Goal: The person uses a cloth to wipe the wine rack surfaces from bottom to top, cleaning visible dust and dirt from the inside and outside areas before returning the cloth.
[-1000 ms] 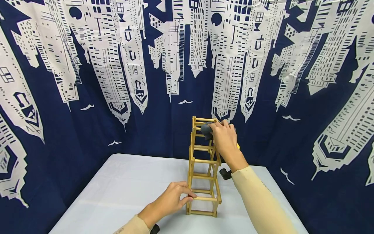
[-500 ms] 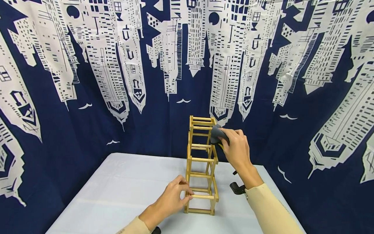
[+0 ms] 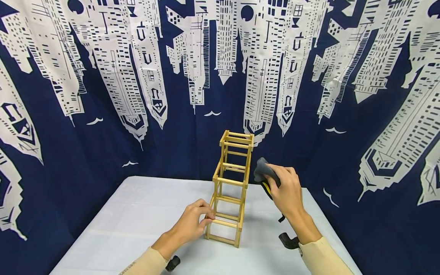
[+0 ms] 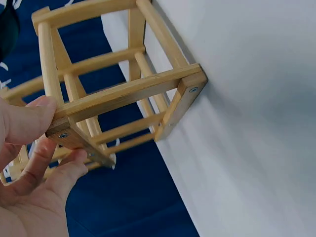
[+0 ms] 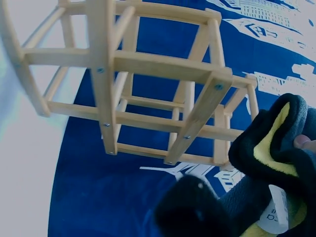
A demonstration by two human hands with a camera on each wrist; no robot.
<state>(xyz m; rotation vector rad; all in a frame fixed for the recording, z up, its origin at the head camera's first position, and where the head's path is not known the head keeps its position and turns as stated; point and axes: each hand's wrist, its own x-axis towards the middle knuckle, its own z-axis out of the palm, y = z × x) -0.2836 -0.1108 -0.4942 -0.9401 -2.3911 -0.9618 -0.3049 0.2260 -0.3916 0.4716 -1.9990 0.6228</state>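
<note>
A stepped wooden rack [image 3: 230,181] of pale slats and round rungs stands on the white table. My left hand [image 3: 192,220] holds its low front left corner; in the left wrist view the thumb lies on the top bar [image 4: 106,98] and the fingers curl under the corner. Right of the rack, at mid height and apart from it, my right hand [image 3: 288,191] grips a bunched grey cloth [image 3: 262,170]. The right wrist view shows the cloth's yellow inner side, dark edging and a white label [image 5: 274,212]; most of that hand is out of that view.
White cloth covers the table [image 3: 148,214], whose far edge lies behind the rack. A navy curtain [image 3: 192,152] with white city buildings hangs behind and at both sides. Black devices show at the right wrist [image 3: 288,241] and the left wrist [image 3: 173,263].
My right hand has drawn the cloth away from the rack's upper right side, rightward and down. The rack has turned slightly, with my left hand staying on its corner. The head view has shifted a little.
</note>
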